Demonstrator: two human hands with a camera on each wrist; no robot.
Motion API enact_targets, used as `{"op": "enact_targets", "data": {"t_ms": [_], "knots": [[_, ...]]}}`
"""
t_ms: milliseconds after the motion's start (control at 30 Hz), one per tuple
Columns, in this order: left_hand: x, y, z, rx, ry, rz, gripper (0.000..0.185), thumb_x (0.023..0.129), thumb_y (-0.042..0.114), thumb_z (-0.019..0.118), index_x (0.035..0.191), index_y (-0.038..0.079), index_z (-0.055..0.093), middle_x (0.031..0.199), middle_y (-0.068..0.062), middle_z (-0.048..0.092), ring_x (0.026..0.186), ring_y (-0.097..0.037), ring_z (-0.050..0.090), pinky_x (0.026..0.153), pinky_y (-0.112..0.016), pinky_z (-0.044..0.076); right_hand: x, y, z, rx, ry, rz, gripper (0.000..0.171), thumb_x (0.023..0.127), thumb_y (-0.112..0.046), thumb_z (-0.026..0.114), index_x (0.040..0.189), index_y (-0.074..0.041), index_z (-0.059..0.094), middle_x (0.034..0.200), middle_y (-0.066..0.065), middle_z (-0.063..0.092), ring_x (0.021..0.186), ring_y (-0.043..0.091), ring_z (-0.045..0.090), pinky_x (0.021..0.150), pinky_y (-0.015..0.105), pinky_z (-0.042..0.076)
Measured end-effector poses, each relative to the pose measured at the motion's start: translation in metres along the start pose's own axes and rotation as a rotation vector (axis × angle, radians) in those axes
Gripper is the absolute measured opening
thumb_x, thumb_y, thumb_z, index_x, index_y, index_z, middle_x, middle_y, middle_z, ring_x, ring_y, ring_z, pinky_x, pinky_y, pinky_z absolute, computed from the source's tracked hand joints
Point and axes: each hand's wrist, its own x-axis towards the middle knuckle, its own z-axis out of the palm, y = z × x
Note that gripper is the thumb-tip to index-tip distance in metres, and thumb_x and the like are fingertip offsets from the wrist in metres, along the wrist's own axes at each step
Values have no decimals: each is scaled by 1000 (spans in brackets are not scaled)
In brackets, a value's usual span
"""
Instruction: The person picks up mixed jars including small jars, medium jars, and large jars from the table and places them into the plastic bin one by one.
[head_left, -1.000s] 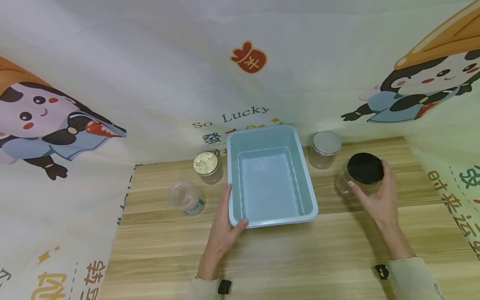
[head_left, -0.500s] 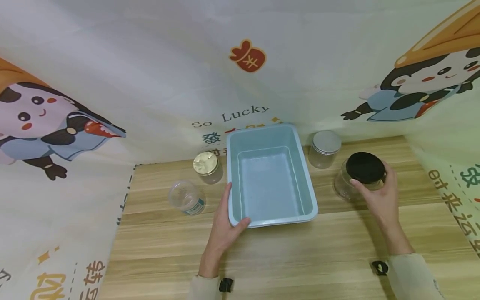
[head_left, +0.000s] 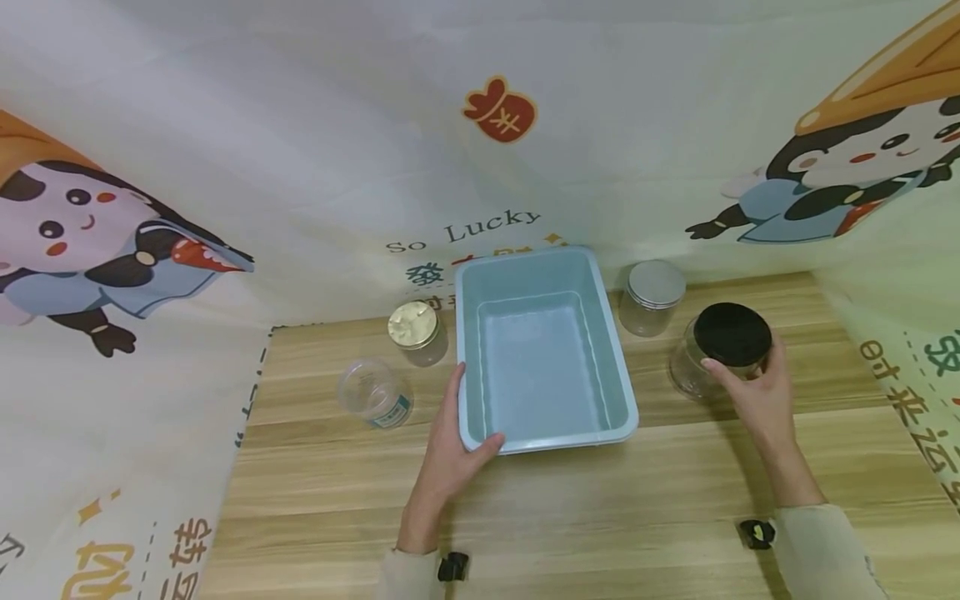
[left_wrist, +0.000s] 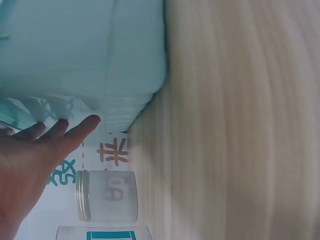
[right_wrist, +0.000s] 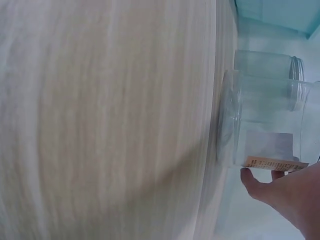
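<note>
Jar (head_left: 716,350), black-lidded, gripped between thumb and fingers of right hand (head_left: 762,408); left hand (head_left: 450,450) holds tub (head_left: 542,362) at near-left corner.

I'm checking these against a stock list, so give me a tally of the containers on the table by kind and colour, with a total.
Blue basin: 1
Black-lidded jar: 1
Silver-lidded jar: 1
Gold-lidded jar: 1
Clear jar with teal label: 1
Total: 5
</note>
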Motion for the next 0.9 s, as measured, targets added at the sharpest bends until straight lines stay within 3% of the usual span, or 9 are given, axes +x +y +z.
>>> {"op": "enact_targets", "data": {"t_ms": [133, 300, 433, 633, 733, 900], "knots": [[2, 3, -1, -52, -12, -30, 104, 78, 50, 74, 159, 19, 17, 155, -20, 35, 136, -40, 40, 108, -63, 30, 2, 4, 2, 5, 21, -15, 81, 80, 6, 77, 150, -11, 39, 138, -1, 47, 119, 10, 46, 88, 27, 44], [2, 3, -1, -83, -33, -61, 106, 77, 41, 76, 160, 21, 13, 156, -20, 33, 135, -41, 42, 108, -62, 31, -4, -15, 6, 18, 64, -64, 75, 78, 10, 76, 145, -6, 47, 130, -11, 51, 115, 8, 48, 81, 18, 45], [2, 3, 0, -84, -34, -85, 106, 77, 39, 76, 160, 26, 13, 157, -18, 34, 136, -39, 42, 108, -61, 32, -5, -26, 7, 29, 69, -120, 74, 76, 11, 77, 143, -4, 50, 130, -5, 54, 115, 9, 49, 80, 13, 45], [2, 3, -2, -134, -46, -104, 105, 77, 33, 78, 160, 27, 14, 154, -19, 38, 132, -38, 46, 107, -59, 33, -6, -32, 6, -1, 61, -126, 74, 76, 12, 77, 143, -1, 48, 133, 1, 55, 116, 9, 49, 80, 15, 45], [3, 14, -6, -176, -63, -109, 106, 77, 26, 79, 160, 19, 14, 151, -26, 39, 129, -43, 47, 106, -61, 34, -5, -34, 5, -4, 66, -139, 73, 75, 13, 77, 141, 0, 50, 130, -1, 56, 115, 9, 50, 80, 18, 44], [2, 8, -5, -193, -63, -96, 107, 77, 36, 80, 160, 22, 14, 150, -26, 40, 129, -43, 48, 105, -61, 35, -6, -40, 4, 26, 73, -178, 75, 70, 18, 76, 139, -1, 53, 130, 1, 58, 114, 9, 49, 81, 23, 41]]}}
